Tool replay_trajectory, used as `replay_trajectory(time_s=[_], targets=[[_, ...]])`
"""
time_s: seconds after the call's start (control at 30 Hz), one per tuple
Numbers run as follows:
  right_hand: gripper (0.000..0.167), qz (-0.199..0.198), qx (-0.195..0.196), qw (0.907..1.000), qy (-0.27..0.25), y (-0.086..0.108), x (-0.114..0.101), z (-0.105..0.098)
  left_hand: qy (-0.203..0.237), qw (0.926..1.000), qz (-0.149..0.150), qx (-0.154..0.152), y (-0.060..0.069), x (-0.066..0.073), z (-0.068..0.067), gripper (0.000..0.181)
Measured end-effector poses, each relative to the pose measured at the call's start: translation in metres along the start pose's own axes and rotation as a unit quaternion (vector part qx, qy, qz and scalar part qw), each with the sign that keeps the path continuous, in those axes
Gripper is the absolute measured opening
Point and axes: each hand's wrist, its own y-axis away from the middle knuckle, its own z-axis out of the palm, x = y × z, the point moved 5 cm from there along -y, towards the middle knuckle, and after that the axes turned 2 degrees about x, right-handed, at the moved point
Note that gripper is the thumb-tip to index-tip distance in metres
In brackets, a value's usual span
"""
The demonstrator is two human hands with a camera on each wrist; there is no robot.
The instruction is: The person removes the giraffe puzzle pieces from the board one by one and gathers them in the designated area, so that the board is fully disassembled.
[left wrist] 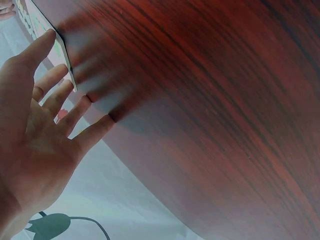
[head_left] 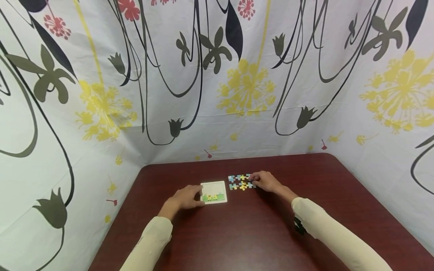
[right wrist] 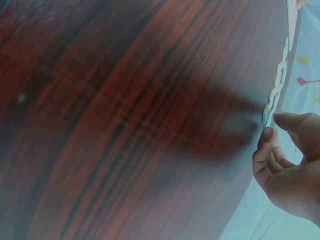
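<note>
A white puzzle tray lies on the table, with a green and yellow strip of picture along its near side. My left hand is at its left edge, thumb at the near corner and the other fingers spread along the side; in the left wrist view the fingers are loosely extended. To the right of the tray, several blue and yellow jigsaw pieces lie in two rows. At their right end, my right hand pinches a jigsaw piece between thumb and curled fingers, which partly hide it.
The dark red wooden table has rounded far corners. A white flower-printed cloth hangs behind it and along both sides. A dark band shows below the right sleeve.
</note>
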Motion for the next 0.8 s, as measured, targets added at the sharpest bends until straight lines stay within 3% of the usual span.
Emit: replay_trajectory(time_s=[0.43,0.8], targets=[[0.021,-0.032,0.007,0.9994,-0.012,-0.005,-0.021,0.007,-0.001,1.0,-0.001,0.001,-0.001,-0.001,0.001,0.037],[0.018,-0.06,0.002,0.9974,-0.04,-0.009,-0.045,0.026,-0.005,0.9999,-0.006,0.009,-0.002,-0.002,0.004,0.033]])
